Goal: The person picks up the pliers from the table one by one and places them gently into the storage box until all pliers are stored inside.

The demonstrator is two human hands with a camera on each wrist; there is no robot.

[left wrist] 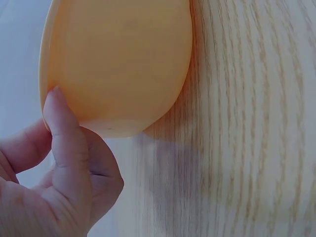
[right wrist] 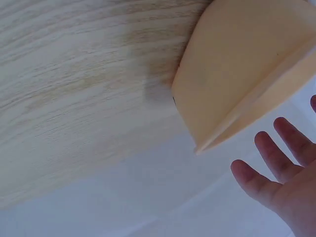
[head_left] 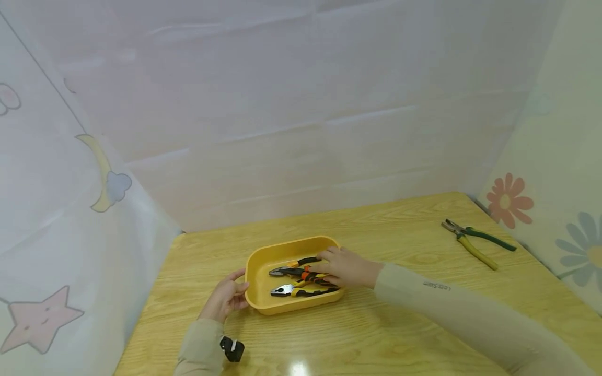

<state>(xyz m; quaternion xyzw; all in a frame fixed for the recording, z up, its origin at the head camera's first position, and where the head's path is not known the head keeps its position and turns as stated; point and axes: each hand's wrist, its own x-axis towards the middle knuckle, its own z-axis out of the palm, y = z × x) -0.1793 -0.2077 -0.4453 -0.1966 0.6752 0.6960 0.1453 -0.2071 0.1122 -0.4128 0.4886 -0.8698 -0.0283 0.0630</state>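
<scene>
At lower centre, left side first: left hand (head_left: 226, 297) pinches the left end of the yellow tray's (head_left: 301, 307) rim, fingers either side of the edge in the left wrist view. Tray sits flat on the wooden table (head_left: 362, 334).

Next, middle: several pliers (head_left: 284, 290) lie in the tray, heads to the left, handles overlapping toward the right end (exact count unclear, handles bunch under the hand). That part looks done, or nearly.

Then the right hand (head_left: 345, 267), over the tray's right end: fingers extended and spread in the right wrist view, no curl round anything. Fingertips are right at the handles in the head view; can't tell if they touch. Pliers' heads sit left of those fingertips, well apart from the left fingers.

Right of frame: green-handled pliers (head_left: 461, 232) outside the tray, handles splayed, well apart from both hands. Looks like the only pair not in.
</scene>
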